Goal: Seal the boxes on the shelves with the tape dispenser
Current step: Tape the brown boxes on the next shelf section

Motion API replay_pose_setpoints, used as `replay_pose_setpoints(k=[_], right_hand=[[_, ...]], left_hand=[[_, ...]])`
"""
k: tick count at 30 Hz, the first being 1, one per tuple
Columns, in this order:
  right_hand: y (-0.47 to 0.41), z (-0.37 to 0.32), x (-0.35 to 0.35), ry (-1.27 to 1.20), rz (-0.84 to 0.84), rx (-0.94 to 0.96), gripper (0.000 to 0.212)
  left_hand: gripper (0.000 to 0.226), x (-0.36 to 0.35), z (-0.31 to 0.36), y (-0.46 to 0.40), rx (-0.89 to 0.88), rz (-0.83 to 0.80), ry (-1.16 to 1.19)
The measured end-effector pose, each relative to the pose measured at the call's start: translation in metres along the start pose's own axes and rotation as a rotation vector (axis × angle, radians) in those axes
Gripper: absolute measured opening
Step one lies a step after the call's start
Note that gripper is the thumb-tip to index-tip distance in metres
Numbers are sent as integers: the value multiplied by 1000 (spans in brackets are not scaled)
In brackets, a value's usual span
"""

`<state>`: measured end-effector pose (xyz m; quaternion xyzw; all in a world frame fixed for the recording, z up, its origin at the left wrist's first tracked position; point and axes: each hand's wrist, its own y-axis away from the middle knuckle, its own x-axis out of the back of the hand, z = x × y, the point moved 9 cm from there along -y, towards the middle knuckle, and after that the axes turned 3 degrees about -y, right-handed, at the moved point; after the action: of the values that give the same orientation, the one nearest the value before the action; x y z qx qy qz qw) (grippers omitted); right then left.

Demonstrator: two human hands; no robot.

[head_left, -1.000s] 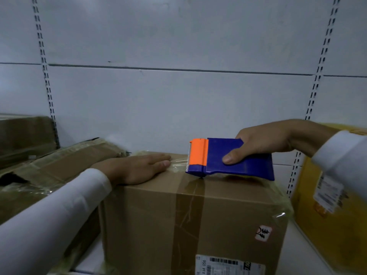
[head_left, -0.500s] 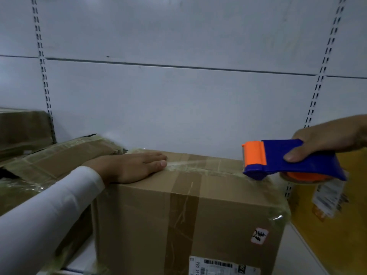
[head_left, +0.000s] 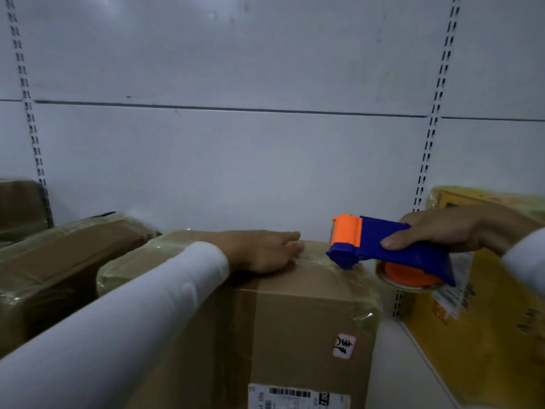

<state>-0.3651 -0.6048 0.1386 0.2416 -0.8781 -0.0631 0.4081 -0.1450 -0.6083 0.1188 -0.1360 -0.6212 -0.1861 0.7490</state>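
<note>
While the flat left hand (head_left: pixel 267 250) pressed the brown cardboard box (head_left: pixel 298 314), the right hand (head_left: pixel 442 228) gripped the blue-and-orange tape dispenser (head_left: pixel 383 249) at its 3 o'clock edge, the strip seemingly nearly across.

My left hand (head_left: pixel 265 250) lies on the middle box (head_left: pixel 300 314). My right hand (head_left: pixel 442 228) holds the tape dispenser (head_left: pixel 389 249) at its right top edge. Other boxes sit either side.

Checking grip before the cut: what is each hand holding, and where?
The right hand grips the tape dispenser by its blue body, thumb on the near side. The left hand holds nothing; it rests flat on top of the box.
</note>
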Motion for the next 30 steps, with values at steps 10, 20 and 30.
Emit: replay_pose_setpoints(k=[10,20,30], right_hand=[[19,24,18,26,-25,-8,88],[25,64,4,5,13,-107,53],[-9,26,-57,-102,-130,123,58]], left_hand=[[57,-22,3,-7,-67,-37,-16],[57,-17,-1,-12,-57,-13,-84],[41,-1,32,5,-159,73,19]])
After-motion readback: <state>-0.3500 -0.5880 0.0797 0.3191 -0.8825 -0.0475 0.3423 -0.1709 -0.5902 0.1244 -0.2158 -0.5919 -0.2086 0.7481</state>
